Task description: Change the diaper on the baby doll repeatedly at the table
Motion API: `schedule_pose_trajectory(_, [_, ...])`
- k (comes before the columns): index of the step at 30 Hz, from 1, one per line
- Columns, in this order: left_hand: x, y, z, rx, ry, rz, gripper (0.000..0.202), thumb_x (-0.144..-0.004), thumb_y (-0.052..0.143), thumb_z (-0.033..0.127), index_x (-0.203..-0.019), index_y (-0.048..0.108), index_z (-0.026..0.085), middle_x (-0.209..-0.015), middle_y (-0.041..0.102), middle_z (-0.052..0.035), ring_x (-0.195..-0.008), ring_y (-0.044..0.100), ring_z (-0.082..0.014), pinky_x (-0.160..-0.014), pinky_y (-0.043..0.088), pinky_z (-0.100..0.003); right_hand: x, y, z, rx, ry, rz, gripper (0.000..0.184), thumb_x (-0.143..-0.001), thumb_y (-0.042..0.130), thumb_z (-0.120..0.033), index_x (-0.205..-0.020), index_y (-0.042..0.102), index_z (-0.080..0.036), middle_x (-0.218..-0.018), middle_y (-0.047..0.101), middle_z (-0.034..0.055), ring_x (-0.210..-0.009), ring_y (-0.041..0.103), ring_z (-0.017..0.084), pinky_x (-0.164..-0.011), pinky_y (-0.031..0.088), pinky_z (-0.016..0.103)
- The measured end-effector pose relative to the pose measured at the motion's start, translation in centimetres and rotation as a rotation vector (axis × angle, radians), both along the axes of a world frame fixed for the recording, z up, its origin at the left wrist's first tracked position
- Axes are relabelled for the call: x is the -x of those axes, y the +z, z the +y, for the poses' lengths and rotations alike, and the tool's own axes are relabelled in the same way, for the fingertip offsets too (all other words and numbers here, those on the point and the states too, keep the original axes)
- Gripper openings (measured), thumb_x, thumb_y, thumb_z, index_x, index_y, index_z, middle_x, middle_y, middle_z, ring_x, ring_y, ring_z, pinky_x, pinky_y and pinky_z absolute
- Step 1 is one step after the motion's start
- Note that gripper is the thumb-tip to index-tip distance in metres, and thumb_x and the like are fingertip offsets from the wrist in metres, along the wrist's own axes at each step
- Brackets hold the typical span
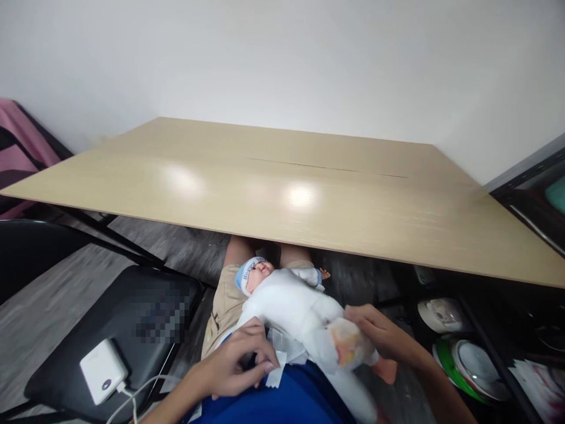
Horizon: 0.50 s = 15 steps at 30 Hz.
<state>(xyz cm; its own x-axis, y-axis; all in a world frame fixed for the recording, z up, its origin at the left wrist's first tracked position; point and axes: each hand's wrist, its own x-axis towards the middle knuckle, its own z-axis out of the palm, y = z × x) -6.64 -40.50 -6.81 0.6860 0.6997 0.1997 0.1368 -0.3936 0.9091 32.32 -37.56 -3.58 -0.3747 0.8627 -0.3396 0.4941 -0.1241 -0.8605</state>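
Note:
A baby doll [286,300] in white clothing and a blue-and-white cap lies face up across my lap, its head to the left. My left hand [238,356] is closed in a pinch by the doll's side, gripping a short strip of white tape [276,372] with a zigzag cut end. White crumpled material [289,347] lies beside that hand, against the blue shirt. My right hand [373,327] is closed around the doll's raised leg, near an orange-and-yellow patterned patch [346,341]. The doll's bare foot [386,371] sticks out below; some fingers are hidden behind the leg.
A wooden-topped table [247,194] stands in front, its near edge above my knees. On the left, a white power bank [103,372] with a cable rests on a black chair [88,312]. A dark shelf [489,330] with containers and papers stands on the right.

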Motion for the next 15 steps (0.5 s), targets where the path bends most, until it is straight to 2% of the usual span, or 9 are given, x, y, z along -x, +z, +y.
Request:
schedule_pose_trajectory(2, [-0.7,0.6,0.7,0.036,0.061,0.011,0.022,-0.114,0.06,0.037,-0.115,0.079,0.024,-0.068,0.072,-0.0012,-0.083,0.068,-0.023,-0.09,0.054,-0.039,-1.9,-0.3,-2.5,0.139,-0.03,0.039,0.077,-0.107,0.043,-0.085,-0.085,0.079,-0.02,-0.08,0.069,0.0046,-0.076,0.059,0.022,-0.074,0.048,0.034])
schedule_pose_trajectory(4, [-2.9,1.3,2.8,0.015,0.124,0.029,0.028,-0.116,0.056,0.041,-0.119,0.078,0.023,-0.078,0.075,-0.0025,-0.088,0.07,-0.0229,-0.092,0.054,-0.037,-2.4,-0.8,-4.3,0.219,-0.047,0.087,0.082,-0.107,0.036,-0.086,-0.088,0.08,-0.019,-0.078,0.068,0.0047,-0.075,0.059,0.022,-0.074,0.047,0.034])
schedule_pose_trajectory(5, [-4.6,1.7,4.2,-0.014,0.141,0.059,0.03,-0.116,0.056,0.044,-0.123,0.077,0.023,-0.089,0.078,-0.0045,-0.094,0.07,-0.0232,-0.094,0.054,-0.037,-2.2,-1.1,-4.9,0.23,-0.06,0.091,0.082,-0.108,0.035,-0.086,-0.086,0.078,-0.019,-0.075,0.065,0.0037,-0.073,0.058,0.021,-0.073,0.045,0.033])
schedule_pose_trajectory(8, [-11.4,2.2,8.6,-0.147,-0.043,0.225,0.037,-0.109,0.068,0.049,-0.136,0.072,0.024,-0.129,0.079,-0.0098,-0.123,0.069,-0.0287,-0.112,0.051,-0.043,-0.4,-2.0,-5.7,0.143,-0.096,-0.035,0.068,-0.107,0.047,-0.08,-0.077,0.064,-0.021,-0.071,0.056,-0.0005,-0.071,0.05,0.018,-0.067,0.036,0.031])
schedule_pose_trajectory(10, [-16.2,1.7,10.8,-0.209,-0.246,0.466,0.049,-0.096,0.082,0.051,-0.135,0.073,0.022,-0.143,0.075,-0.0147,-0.141,0.062,-0.038,-0.119,0.049,-0.052,0.7,-2.4,-5.9,0.063,-0.072,-0.15,0.06,-0.106,0.055,-0.072,-0.073,0.056,-0.021,-0.072,0.054,-0.0016,-0.072,0.048,0.017,-0.066,0.031,0.031])
schedule_pose_trajectory(12, [-20.0,0.6,11.8,-0.17,-0.428,0.701,0.056,-0.084,0.091,0.055,-0.127,0.078,0.021,-0.134,0.079,-0.0157,-0.139,0.065,-0.0426,-0.117,0.051,-0.054,1.2,-2.8,-6.3,0.03,-0.057,-0.214,0.057,-0.107,0.054,-0.066,-0.073,0.055,-0.021,-0.071,0.056,-0.0015,-0.073,0.049,0.017,-0.066,0.029,0.031])
schedule_pose_trajectory(13, [-21.2,0.0,12.0,-0.149,-0.446,0.751,0.057,-0.079,0.094,0.055,-0.122,0.08,0.02,-0.125,0.082,-0.0157,-0.133,0.069,-0.0441,-0.112,0.054,-0.054,1.3,-3.1,-6.6,0.026,-0.057,-0.233,0.055,-0.108,0.053,-0.063,-0.073,0.056,-0.021,-0.072,0.058,-0.001,-0.073,0.051,0.017,-0.066,0.029,0.031])
schedule_pose_trajectory(15, [-22.2,-0.9,11.8,-0.119,-0.389,0.769,0.058,-0.073,0.099,0.052,-0.118,0.082,0.019,-0.114,0.084,-0.0146,-0.121,0.076,-0.0437,-0.102,0.059,-0.049,1.3,-3.9,-7.5,0.027,-0.082,-0.256,0.052,-0.109,0.05,-0.059,-0.075,0.058,-0.021,-0.074,0.062,0.0005,-0.075,0.055,0.019,-0.066,0.03,0.031])
